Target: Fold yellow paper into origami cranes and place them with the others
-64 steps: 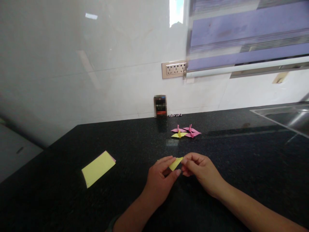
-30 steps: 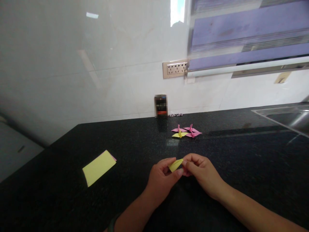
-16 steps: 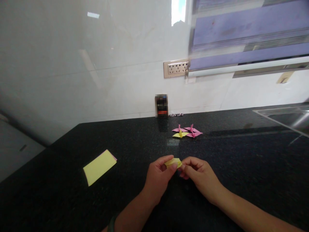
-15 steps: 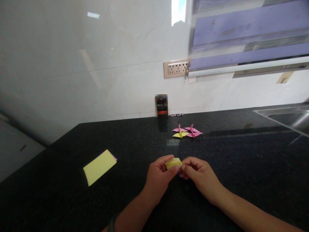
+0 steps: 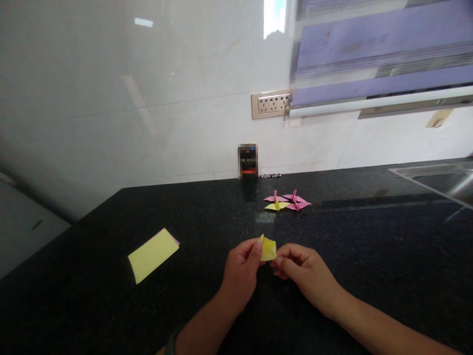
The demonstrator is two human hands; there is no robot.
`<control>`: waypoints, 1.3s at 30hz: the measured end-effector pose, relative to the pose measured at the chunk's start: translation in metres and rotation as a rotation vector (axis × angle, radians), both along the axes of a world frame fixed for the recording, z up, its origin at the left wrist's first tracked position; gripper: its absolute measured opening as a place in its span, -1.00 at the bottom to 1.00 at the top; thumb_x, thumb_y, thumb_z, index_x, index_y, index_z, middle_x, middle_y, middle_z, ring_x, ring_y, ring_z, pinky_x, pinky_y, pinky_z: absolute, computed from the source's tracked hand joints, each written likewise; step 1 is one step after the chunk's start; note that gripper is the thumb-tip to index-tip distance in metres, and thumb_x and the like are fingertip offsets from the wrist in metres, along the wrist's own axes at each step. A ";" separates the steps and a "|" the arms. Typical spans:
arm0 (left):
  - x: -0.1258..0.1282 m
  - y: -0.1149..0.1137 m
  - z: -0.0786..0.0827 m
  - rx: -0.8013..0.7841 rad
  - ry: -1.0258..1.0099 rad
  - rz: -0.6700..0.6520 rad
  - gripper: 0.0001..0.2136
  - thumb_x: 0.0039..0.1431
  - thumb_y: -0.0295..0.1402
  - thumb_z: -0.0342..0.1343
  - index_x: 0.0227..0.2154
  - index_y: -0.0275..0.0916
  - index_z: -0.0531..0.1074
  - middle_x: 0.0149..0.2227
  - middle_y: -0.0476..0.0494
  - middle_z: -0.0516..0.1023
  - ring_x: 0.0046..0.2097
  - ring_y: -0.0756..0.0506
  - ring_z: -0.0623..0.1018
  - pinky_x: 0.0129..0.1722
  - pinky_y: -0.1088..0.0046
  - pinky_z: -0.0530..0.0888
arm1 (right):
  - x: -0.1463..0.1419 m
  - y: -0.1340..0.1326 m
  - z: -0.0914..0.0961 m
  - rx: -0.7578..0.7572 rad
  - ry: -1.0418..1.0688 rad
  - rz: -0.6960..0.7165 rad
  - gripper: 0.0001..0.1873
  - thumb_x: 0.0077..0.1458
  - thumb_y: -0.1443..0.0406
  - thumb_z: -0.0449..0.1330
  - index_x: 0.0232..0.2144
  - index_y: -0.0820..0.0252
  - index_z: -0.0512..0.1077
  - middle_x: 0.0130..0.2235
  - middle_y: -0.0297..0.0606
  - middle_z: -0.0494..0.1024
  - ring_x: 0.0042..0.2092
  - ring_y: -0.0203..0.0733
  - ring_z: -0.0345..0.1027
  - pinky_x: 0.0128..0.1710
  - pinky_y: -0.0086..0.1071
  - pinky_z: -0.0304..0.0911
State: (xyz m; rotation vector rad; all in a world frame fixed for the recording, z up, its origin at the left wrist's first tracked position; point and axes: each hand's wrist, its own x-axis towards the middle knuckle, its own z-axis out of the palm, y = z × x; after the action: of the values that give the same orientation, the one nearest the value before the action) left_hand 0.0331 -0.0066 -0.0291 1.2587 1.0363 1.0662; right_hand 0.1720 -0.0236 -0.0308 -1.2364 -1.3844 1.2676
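Fingers (image 5: 254, 252) of left hand (image 5: 242, 268): grasping folded yellow paper (image 5: 269, 250) by its left side, thumb in front. Paper is held over the near half of the bench (image 5: 207, 212), about mid-width; pointed flap up by the thumb, broad face to camera. Right hand (image 5: 308, 268): thumb and index curled together at the paper's lower right corner; can't tell if gripping it or only just beside. Its other fingers tucked under, partly hidden. Dark band (image 5: 170, 342) on left wrist.

Yellow sheet (image 5: 153, 256) flat on bench toward the left edge, slanted, well apart from left hand. Pink corner (image 5: 177, 240) sticks out from under its far right end.

Past the hands, nearer the back edge: yellow paper bird (image 5: 278, 205) in front, three pink paper birds (image 5: 294, 198) grouped behind and right of it. Wings touching or overlapping, can't tell which.

On the back edge: small dark object (image 5: 248, 161), upright by the wall, pixelated, red strip low down. Patterned strip (image 5: 271, 176) lies just right of it. Sink (image 5: 417, 183) farther right, partly cut off. White wall (image 5: 185, 123) behind, socket panel (image 5: 271, 105), purple blind (image 5: 384, 42) upper right.
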 end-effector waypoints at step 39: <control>0.002 0.000 0.006 -0.201 -0.085 -0.081 -0.81 -0.10 -0.46 0.07 -0.34 -0.35 0.42 -0.38 -0.14 0.49 -0.37 -0.01 0.45 -0.35 0.47 0.38 | 0.018 0.003 0.011 0.485 -0.383 0.155 -0.89 -0.02 0.31 0.12 -0.36 0.19 0.32 -0.39 -0.28 0.32 -0.35 -0.28 0.22 -0.42 -0.43 0.18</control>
State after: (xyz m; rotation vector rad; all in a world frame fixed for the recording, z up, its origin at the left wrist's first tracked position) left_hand 0.0347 -0.0066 -0.0235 1.0756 0.9935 0.9220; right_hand 0.1901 -0.0211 -0.0198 -1.0738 -1.9554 0.7391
